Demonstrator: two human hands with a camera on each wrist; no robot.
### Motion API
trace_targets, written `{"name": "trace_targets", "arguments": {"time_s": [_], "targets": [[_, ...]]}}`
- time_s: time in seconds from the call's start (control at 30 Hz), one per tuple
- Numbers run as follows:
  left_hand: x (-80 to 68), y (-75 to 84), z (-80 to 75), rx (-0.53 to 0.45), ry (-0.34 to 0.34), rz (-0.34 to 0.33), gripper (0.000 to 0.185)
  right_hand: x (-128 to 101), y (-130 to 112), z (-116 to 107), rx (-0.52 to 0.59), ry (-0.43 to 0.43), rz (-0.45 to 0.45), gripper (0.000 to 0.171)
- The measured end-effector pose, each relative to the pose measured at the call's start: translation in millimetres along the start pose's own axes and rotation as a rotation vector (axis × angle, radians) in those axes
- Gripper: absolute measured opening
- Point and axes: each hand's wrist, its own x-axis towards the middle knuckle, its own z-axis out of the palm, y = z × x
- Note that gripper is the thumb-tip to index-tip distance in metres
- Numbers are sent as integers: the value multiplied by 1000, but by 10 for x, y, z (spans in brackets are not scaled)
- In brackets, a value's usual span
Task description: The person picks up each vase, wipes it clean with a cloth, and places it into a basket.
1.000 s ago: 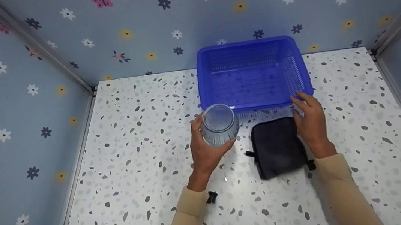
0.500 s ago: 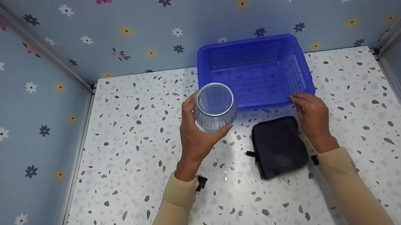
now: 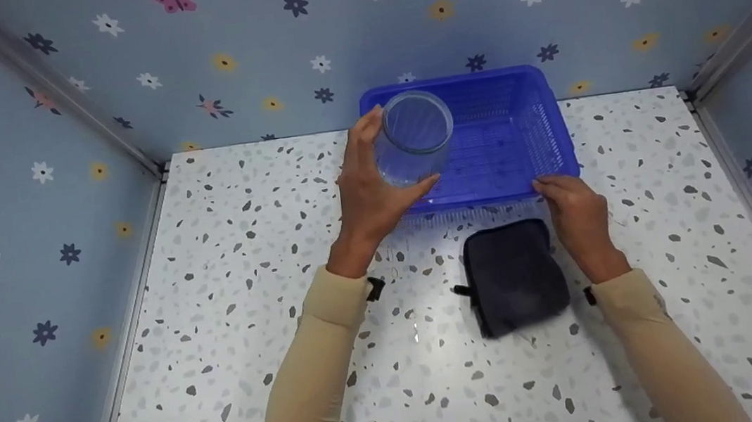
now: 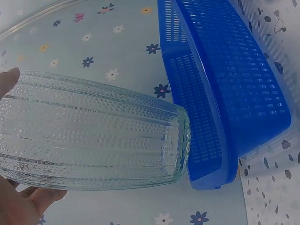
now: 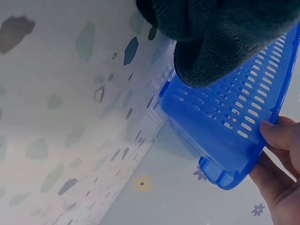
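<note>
**Grips on a glass tumbler and a blue basket**

The left grip (image 3: pixel 367 191) is closed around a clear, ribbed glass tumbler (image 3: pixel 412 137), fingers behind it and thumb curled across its lower side; the left wrist view shows the tumbler (image 4: pixel 93 131) lying tilted in the palm, its dotted surface and thick rim turned toward the blue basket (image 4: pixel 225 89). The tumbler is held in the air above the near left corner of the basket (image 3: pixel 515 131), its open mouth facing up toward the head camera.

The right grip (image 3: pixel 575 216) rests on the near right part of the basket's rim, fingertips curled over the edge; in the right wrist view the fingertips (image 5: pixel 276 136) press against the slotted wall of the basket (image 5: pixel 234 131), holding it.

The basket, a rectangular perforated plastic tray, stands on the speckled counter (image 3: pixel 248 268), pushed back toward the flowered wall behind it. A folded dark cloth pouch (image 3: pixel 514 276) lies on the counter just in front of the basket, beside the right wrist and touching neither hand as far as the head view shows. Both forearms wear beige sleeves (image 3: pixel 311 388). Flowered panels enclose the counter to the left and right of the basket as well.
</note>
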Motion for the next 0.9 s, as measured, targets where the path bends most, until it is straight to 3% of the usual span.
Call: {"name": "trace_targets", "arguments": {"time_s": [0.3, 0.9], "targets": [[147, -123, 302, 76, -124, 13, 101, 8, -5, -3, -13, -13, -10, 15], [191, -337, 867, 264, -551, -88, 98, -8, -18, -19, -15, -23, -16, 16]]}}
